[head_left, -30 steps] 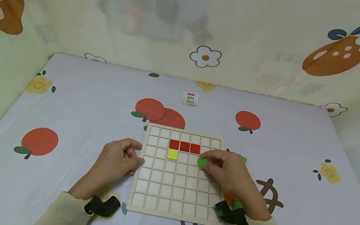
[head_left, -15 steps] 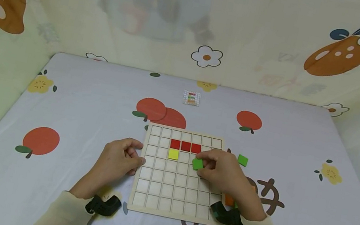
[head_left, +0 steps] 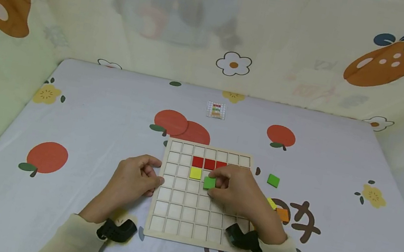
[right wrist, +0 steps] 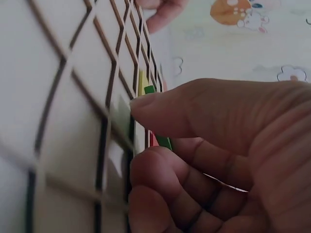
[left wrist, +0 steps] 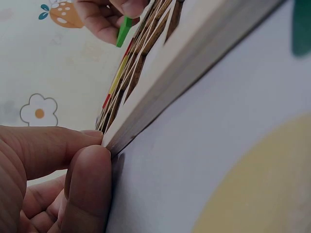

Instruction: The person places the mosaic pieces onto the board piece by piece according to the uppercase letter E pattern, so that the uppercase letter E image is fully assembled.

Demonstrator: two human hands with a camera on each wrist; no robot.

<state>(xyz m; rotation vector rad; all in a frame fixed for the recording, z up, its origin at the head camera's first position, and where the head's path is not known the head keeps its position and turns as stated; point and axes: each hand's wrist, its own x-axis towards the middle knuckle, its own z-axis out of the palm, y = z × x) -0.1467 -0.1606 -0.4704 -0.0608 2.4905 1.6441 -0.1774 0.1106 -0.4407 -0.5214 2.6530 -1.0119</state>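
Note:
A wooden grid board [head_left: 177, 197] lies flat in the middle of the head view. Several red tiles [head_left: 198, 162] fill part of its second row, and a yellow tile [head_left: 195, 173] sits below the leftmost one. My left hand [head_left: 136, 176] holds the board's left edge with thumb and index finger, the other fingers curled. Between the thumb and fingers of my right hand [head_left: 240, 193], a green tile [head_left: 209, 183] is pinched, tilted just over the grid, right of and slightly below the yellow tile. In the right wrist view the thumb partly hides this green tile [right wrist: 165, 142].
A loose green tile [head_left: 273, 180] lies right of the board. An orange tile [head_left: 282, 215] and a partly hidden yellow tile [head_left: 271, 203] are beside the right forearm. A small printed card [head_left: 216, 110] with a coloured grid lies farther back on the patterned cloth [head_left: 117, 102].
My right hand has moved left across the board with the green tile, uncovering loose tiles on the right. My left hand has stayed at the board's edge.

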